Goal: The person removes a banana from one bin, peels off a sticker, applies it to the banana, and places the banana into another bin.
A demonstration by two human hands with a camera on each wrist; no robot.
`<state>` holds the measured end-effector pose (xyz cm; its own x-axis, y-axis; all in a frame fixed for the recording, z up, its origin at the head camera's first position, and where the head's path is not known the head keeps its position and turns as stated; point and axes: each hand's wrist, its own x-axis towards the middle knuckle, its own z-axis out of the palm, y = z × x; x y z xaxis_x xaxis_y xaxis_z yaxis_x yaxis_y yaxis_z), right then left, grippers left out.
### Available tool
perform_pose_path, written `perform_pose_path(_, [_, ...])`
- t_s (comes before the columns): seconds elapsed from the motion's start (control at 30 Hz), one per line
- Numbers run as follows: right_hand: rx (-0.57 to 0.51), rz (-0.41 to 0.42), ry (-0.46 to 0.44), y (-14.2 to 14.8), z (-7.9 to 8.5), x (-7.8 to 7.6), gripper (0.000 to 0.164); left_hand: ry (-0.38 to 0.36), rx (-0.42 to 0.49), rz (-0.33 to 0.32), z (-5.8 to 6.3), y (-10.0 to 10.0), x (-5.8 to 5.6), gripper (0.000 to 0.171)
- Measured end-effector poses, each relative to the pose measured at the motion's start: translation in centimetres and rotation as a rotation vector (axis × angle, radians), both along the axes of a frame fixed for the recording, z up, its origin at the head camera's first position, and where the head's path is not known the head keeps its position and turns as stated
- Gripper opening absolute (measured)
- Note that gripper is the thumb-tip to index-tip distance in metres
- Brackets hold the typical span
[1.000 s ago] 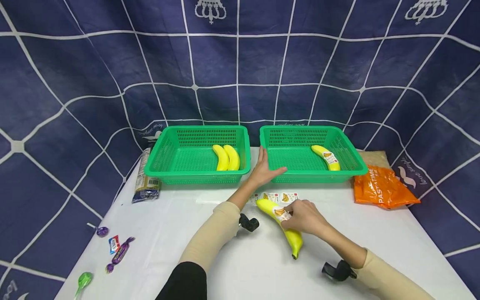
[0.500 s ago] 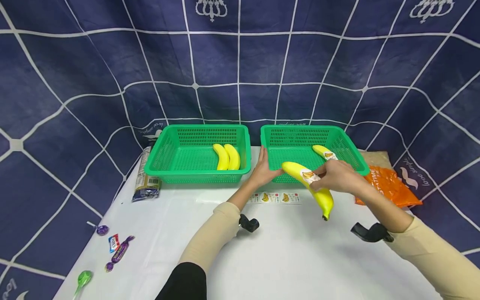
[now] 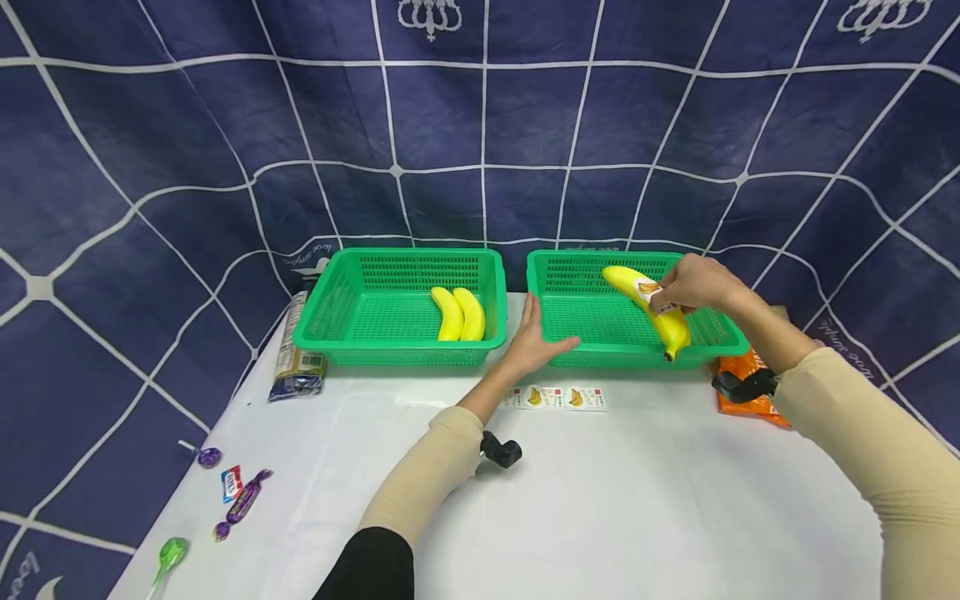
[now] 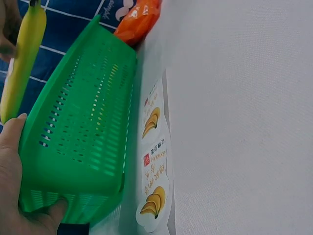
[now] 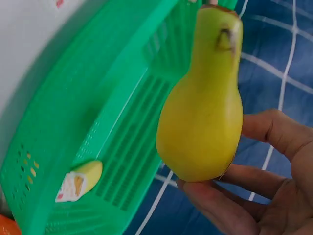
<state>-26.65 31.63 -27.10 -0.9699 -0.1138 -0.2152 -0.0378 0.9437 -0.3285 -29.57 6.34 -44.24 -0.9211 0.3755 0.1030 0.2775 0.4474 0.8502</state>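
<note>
My right hand (image 3: 697, 285) pinches a yellow banana (image 3: 671, 330) over the right green basket (image 3: 592, 352). A white label with a banana picture is on its upper side. In the right wrist view, thumb and fingers lie on opposite sides of this banana (image 5: 200, 127), and a labelled banana (image 5: 90, 174) lies on the basket floor below. My left hand (image 3: 528, 346) rests against the right basket's front left corner, thumb spread along the front wall. In the left wrist view its fingers touch the basket (image 4: 88, 112) and hold nothing else.
Two bananas (image 3: 459, 315) lie in the left green basket (image 3: 397, 354). Banana-picture stickers (image 3: 555, 397) lie in front. An orange pasta bag (image 3: 750, 410) is at right; a dark packet (image 3: 297, 367) stands left. Wrapped candies (image 3: 243, 502) and a green lollipop (image 3: 172, 552) are at front left.
My right hand has lifted the labelled banana off the table and carried it up and right over the right basket. The left hand has stayed at the basket corner.
</note>
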Motion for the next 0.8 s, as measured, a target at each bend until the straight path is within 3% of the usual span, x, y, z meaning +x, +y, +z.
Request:
perform_pose_path(0.23, [0.038, 0.018, -0.020, 1.5, -0.6, -3.9, 0.036, 0.006, -0.001, 0.015, -0.1, 0.1, 0.0, 0.115])
perform_pose_path(0.47, [0.052, -0.022, -0.103, 2.6, -2.8, -7.6, 0.028, -0.001, 0.015, 0.018, -0.5, 0.1, 0.0, 0.116])
perform_pose_path(0.8, [0.019, -0.060, -0.193, 3.3, -5.4, -11.2, 0.036, 0.013, 0.019, 0.026, -0.5, 0.1, 0.0, 0.115])
